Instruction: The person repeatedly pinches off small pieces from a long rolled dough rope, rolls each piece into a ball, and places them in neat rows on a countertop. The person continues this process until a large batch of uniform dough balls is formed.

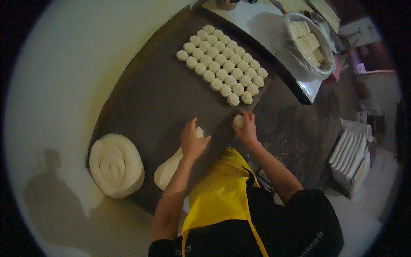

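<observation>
Between the thumb and fingers of my right hand (247, 128) is a round dough ball (238, 121), just below the near corner of the grouped balls. My left hand (193, 141) is around the narrow end of a long dough piece (168, 172), whose pale tip shows between thumb and fingers; its thicker end lies beside my left forearm. Many similar dough balls (221, 59) sit close together in rows on the dark worktop (151, 106). A large coiled roll of dough (116, 165) rests at the worktop's left edge.
A raised white surface with a dark edge (289, 83) borders the worktop at upper right. On it stands a plastic-lined container (327, 61) holding stacked pale pieces. A wrapped stack of white slabs (350, 154) is at far right. A pale wall (64, 80) rises along the left side.
</observation>
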